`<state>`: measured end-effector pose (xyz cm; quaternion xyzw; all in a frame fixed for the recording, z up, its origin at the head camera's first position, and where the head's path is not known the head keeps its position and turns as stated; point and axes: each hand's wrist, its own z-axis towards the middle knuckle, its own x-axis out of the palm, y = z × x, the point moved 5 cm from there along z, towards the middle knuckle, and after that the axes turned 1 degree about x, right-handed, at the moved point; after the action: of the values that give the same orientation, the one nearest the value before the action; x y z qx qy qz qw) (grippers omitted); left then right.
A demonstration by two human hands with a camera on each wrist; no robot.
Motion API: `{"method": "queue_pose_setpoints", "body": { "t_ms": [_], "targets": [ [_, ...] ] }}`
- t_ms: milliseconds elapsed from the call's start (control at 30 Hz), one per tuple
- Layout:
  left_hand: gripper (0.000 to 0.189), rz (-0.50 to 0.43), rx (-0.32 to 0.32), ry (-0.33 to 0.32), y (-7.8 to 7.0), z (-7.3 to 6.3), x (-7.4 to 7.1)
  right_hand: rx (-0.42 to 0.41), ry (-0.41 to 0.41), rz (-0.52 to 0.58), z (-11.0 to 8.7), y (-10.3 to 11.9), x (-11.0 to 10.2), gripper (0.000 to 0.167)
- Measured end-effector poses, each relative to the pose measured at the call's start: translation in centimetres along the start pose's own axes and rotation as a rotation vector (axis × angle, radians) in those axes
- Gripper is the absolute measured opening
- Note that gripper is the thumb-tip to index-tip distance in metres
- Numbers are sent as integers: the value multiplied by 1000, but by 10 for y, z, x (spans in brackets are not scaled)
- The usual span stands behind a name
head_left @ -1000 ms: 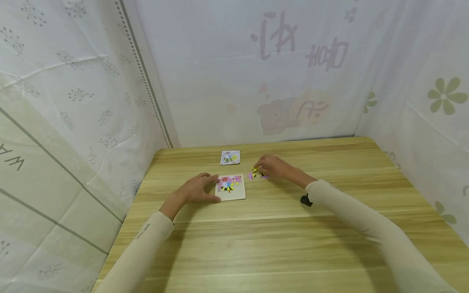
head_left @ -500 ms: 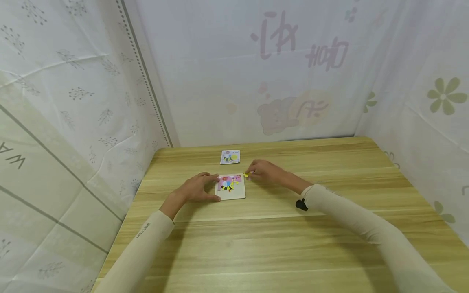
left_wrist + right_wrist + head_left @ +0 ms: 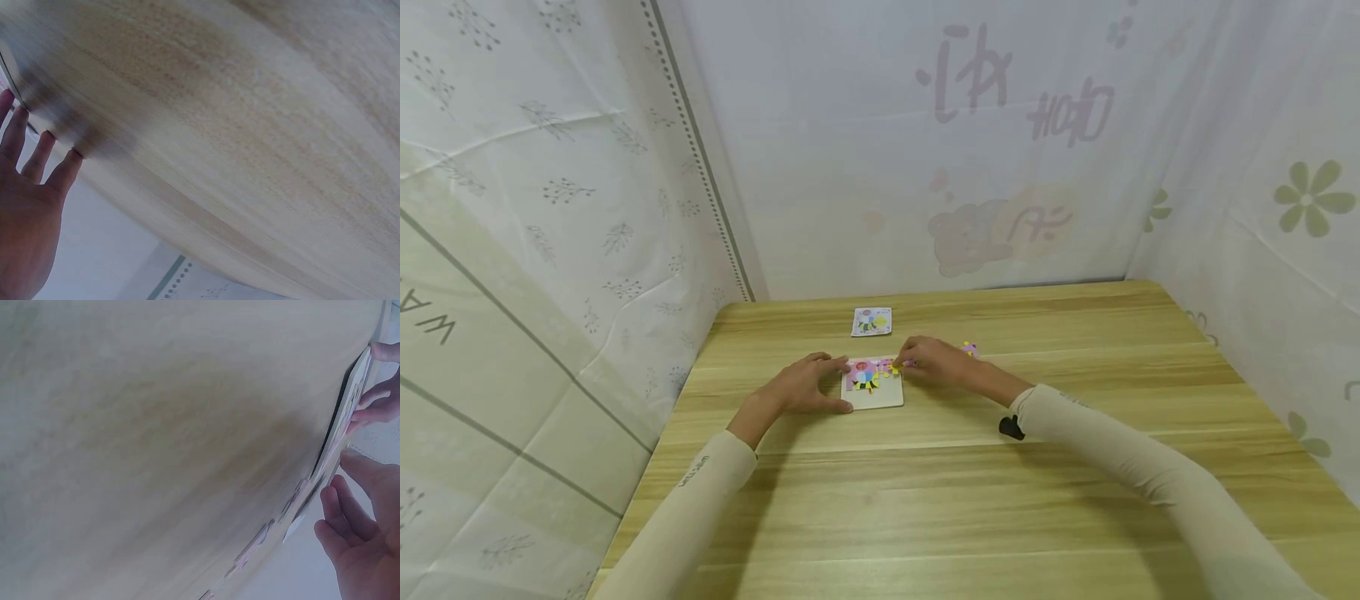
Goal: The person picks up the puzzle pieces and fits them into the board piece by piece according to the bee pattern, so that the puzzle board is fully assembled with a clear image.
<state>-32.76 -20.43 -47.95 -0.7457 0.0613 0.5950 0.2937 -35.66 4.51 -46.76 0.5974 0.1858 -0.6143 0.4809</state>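
A small white-framed puzzle board (image 3: 886,399) lies on the wooden table, its upper and left part filled with pink, yellow and black pieces of a bee picture. My left hand (image 3: 805,386) rests at the board's left edge, thumb at the lower corner and fingers at the upper one. In the left wrist view the fingers of the left hand (image 3: 31,206) are extended. My right hand (image 3: 936,362) pinches a yellow and pink puzzle piece (image 3: 895,367) at the board's upper right, partly hidden by the fingertips. The right wrist view shows the board (image 3: 340,406) edge-on, with the right hand (image 3: 359,519) close to it.
A printed picture card (image 3: 872,322) with the bee lies behind the board. Loose puzzle pieces (image 3: 971,350) lie right of the board, partly hidden behind my right hand; the right wrist view shows several pieces (image 3: 253,544) in a row. Patterned curtains (image 3: 850,167) stand around the table.
My right hand has moved left from the loose pieces to the board's upper right, bringing a puzzle piece with it. The left hand has stayed at the board's left edge.
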Motion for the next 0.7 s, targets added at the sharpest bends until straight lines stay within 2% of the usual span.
{"method": "queue_pose_setpoints", "body": {
  "t_ms": [400,700],
  "targets": [
    [90,0,-3,7,0,0,0,-10,48,27,3,16,7,20],
    [89,2,6,0,-2,-1,-1,-31,69,-9,11,21,16,16]
  ]
}}
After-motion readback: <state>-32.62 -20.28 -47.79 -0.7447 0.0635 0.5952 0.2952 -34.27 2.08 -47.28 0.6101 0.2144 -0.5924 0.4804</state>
